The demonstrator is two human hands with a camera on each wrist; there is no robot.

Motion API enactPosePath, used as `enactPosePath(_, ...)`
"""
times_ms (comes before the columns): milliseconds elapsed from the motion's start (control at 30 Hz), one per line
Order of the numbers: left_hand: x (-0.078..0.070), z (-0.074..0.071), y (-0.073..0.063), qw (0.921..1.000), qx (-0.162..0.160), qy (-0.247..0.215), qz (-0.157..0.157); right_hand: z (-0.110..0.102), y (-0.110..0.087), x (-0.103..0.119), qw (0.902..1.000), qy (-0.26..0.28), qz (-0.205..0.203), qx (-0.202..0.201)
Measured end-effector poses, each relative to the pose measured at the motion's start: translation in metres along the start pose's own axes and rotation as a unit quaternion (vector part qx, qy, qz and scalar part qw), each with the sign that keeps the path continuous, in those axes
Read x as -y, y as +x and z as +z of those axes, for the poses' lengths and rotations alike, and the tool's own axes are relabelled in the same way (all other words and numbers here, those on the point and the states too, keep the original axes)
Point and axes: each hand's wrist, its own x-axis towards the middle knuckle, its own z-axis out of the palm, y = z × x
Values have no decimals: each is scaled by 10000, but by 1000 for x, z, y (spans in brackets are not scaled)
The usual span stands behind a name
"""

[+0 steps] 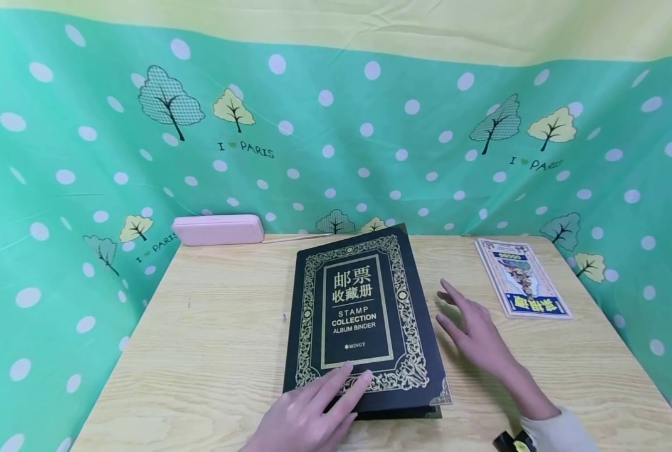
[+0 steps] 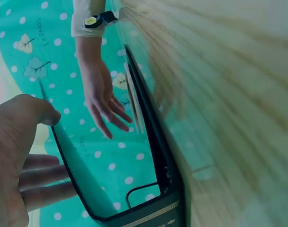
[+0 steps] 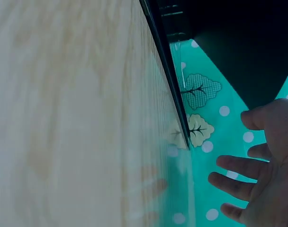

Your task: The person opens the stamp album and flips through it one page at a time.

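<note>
A black stamp album binder point(image 1: 364, 339) with gold scrollwork and metal corners lies on the table, its front cover point(image 2: 74, 176) raised at an angle. My left hand point(image 1: 313, 408) holds the cover at its near edge, fingers on the outer face and thumb at the edge. Between cover and base, the left wrist view shows a wire ring point(image 2: 141, 185) near the spine and no pages. Apart from the album, my right hand point(image 1: 477, 333) hovers beside its right side, fingers spread and holding nothing. Its thumb overlaps the cover's corner in the right wrist view.
A stack of printed cards or sheets point(image 1: 522, 279) lies at the table's back right. At the back left sits a pink case point(image 1: 218, 231), with a thin pink stick point(image 1: 296, 238) beside it. Green dotted cloth point(image 1: 313, 163) hangs around the wooden table point(image 1: 200, 351).
</note>
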Motion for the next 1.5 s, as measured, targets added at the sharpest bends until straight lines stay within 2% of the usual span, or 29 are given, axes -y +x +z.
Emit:
enactPosePath(100,-1,-6,0,9996,51,-275,-38,3,-2,2,9999,16,-120,24)
enactPosePath(233,-5,-19,0,9970,482,-544,-269,9,-4,3,9988,89,-365,315)
enactPosePath(333,-3,-22,2,9986,349,-394,-77,14,-7,2,9953,207,-555,764)
enactPosePath(433,2,-21,5,9994,-51,-180,308,19,-10,-1,9914,319,-581,1132)
enactPosePath(567,11,-21,12,9965,-361,19,749,26,-12,-4,9894,393,-440,1327)
enactPosePath(633,14,-23,15,9957,-359,11,854,29,-12,-5,9888,385,-438,1374)
enactPosePath(767,22,-25,23,9909,-411,-69,1277,34,-13,-2,9879,205,-523,1444)
enactPosePath(833,27,-24,27,9875,-335,-83,1539,37,-13,0,9874,7,-554,1483)
enactPosePath(900,30,-25,31,9879,59,-348,1511,39,-14,2,9871,-142,-564,1495)
enactPosePath(967,33,-25,35,9864,658,-646,1362,40,-14,3,9873,-234,-566,1464)
enactPosePath(1033,33,-27,39,9807,1312,-913,1122,40,-14,4,9879,-265,-535,1433)
enactPosePath(1133,35,-29,47,9696,1979,-1060,969,40,-14,6,9882,-293,-507,1412)
enactPosePath(1300,37,-28,59,9586,2422,-962,1151,40,-13,9,9878,-313,-539,1428)
enactPosePath(1500,37,-25,71,9518,2498,-1092,1409,38,-14,8,9882,-368,-696,1314)
